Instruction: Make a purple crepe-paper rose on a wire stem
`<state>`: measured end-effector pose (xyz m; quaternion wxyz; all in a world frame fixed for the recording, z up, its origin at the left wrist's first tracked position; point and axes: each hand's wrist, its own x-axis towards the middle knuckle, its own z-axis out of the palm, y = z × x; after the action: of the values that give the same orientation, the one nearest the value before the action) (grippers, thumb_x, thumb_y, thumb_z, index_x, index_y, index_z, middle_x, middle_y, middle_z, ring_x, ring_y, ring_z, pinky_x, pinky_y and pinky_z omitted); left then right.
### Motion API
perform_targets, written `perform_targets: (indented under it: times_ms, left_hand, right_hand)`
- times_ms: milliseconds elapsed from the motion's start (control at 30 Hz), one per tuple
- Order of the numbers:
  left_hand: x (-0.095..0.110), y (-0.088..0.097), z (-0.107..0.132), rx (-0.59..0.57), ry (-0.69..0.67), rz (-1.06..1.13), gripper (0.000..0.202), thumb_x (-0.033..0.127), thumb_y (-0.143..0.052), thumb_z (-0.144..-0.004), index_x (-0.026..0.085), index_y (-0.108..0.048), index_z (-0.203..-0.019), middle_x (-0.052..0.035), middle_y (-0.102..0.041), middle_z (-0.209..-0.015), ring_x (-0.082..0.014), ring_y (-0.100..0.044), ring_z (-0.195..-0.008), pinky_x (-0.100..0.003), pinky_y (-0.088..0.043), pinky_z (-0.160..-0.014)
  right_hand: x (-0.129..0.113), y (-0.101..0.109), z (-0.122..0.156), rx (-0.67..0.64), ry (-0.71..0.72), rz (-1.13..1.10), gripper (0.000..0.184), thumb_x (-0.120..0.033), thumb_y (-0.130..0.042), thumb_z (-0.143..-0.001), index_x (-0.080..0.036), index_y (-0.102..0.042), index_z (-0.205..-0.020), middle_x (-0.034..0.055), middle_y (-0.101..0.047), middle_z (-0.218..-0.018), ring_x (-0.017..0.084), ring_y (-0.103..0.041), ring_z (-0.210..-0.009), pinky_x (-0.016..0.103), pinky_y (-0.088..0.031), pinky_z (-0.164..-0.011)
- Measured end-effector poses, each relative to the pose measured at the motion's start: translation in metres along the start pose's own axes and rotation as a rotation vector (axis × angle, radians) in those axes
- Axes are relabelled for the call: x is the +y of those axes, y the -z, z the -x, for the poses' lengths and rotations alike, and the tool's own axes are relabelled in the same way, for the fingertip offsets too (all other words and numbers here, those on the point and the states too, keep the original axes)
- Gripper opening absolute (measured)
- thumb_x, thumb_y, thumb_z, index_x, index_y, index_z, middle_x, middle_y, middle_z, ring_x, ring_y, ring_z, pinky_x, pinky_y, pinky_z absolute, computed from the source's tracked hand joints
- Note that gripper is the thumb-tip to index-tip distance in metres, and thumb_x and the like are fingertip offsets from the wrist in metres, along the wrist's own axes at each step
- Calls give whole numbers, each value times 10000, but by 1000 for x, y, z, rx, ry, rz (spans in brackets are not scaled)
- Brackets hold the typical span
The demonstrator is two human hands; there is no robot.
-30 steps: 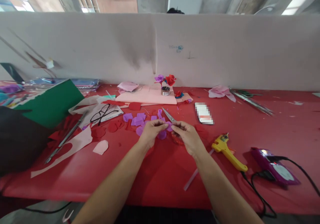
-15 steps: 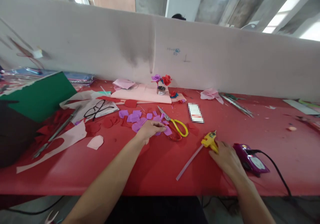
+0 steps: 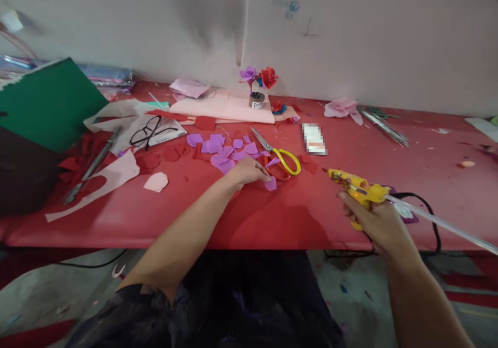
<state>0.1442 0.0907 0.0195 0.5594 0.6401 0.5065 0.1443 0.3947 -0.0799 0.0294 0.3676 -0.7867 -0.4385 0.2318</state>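
My right hand (image 3: 379, 221) is wrapped round the handle of a yellow hot glue gun (image 3: 360, 188), raised above the table with its nozzle pointing left. A long clear glue stick (image 3: 443, 222) sticks out of its back. Between the fingertips of my left hand (image 3: 251, 174) is a small purple paper petal (image 3: 271, 183). Scissors (image 3: 278, 153) with yellow handles lie open just beyond that hand. Several loose purple petals (image 3: 218, 143) are scattered to its left and behind it. Paper flowers, one purple (image 3: 249, 74) and one red (image 3: 268, 77), stand in a brown tape roll (image 3: 257, 100).
Eyeglasses (image 3: 150, 133) rest on white paper at the left, near a green board (image 3: 50, 104). A phone-like blurred rectangle (image 3: 314, 139) lies right of the scissors. Behind my right hand, a purple device (image 3: 410, 216) with a black cable is partly hidden. A pale wall (image 3: 155, 31) closes off the back.
My right hand has picked up the glue gun from the table and turned it nozzle-left. My left hand has drawn a petal slightly right, off the pile. The view has tilted down.
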Motion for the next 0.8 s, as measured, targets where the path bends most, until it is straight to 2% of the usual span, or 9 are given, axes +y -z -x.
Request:
perform_targets:
  times_ms: [100, 167, 267, 400, 567, 800]
  left_hand:
    - [3, 0, 3, -9, 13, -35, 43, 146, -746, -593, 163, -718, -620, -11, -660, -633, -157, -581, -752, -280, -440, -736]
    - [4, 0, 3, -7, 16, -58, 45, 142, -743, -591, 159, -723, -629, -18, -662, -640, -160, -583, -759, -277, -443, -729]
    - [3, -1, 2, -19, 15, -87, 71, 148, -738, -588, 156, -734, -659, -27, -672, -668, -158, -587, -768, -263, -444, -717]
    - [2, -1, 1, -48, 36, -114, 82, 138, -713, -601, 145, -735, -680, -32, -677, -683, -148, -585, -757, -245, -434, -689]
    - [-1, -3, -3, -46, 22, -172, 115, 148, -712, -591, 130, -742, -700, -43, -677, -687, -140, -569, -695, -249, -406, -628]
    - [-3, -4, -6, -46, 17, -169, 95, 117, -692, -584, 119, -737, -667, -35, -637, -605, -126, -539, -628, -247, -400, -606]
  right_hand:
    - [-17, -14, 20, -201, 24, -58, 418, -584, -593, -761, -180, -616, -867, 5, -554, -577, 126, -497, -489, 230, -407, -422]
    - [-23, -23, 29, -283, 83, -35, 410, -576, -559, -779, -179, -617, -862, 13, -560, -587, 135, -503, -503, 251, -430, -457]
    - [-23, -34, 34, -310, 137, 71, 367, -541, -517, -803, -187, -603, -753, 27, -581, -611, 145, -513, -518, 276, -435, -498]
    - [-18, -47, 35, -353, 159, 150, 404, -539, -466, -829, -205, -532, -610, 26, -573, -584, 153, -520, -532, 287, -429, -533]
    - [-22, -56, 33, -384, 125, 182, 415, -567, -470, -821, -215, -500, -603, -2, -512, -513, 143, -486, -483, 277, -396, -495]
    - [-20, -63, 23, -430, 74, 140, 441, -587, -456, -821, -197, -547, -637, 4, -518, -492, 137, -475, -452, 257, -361, -437]
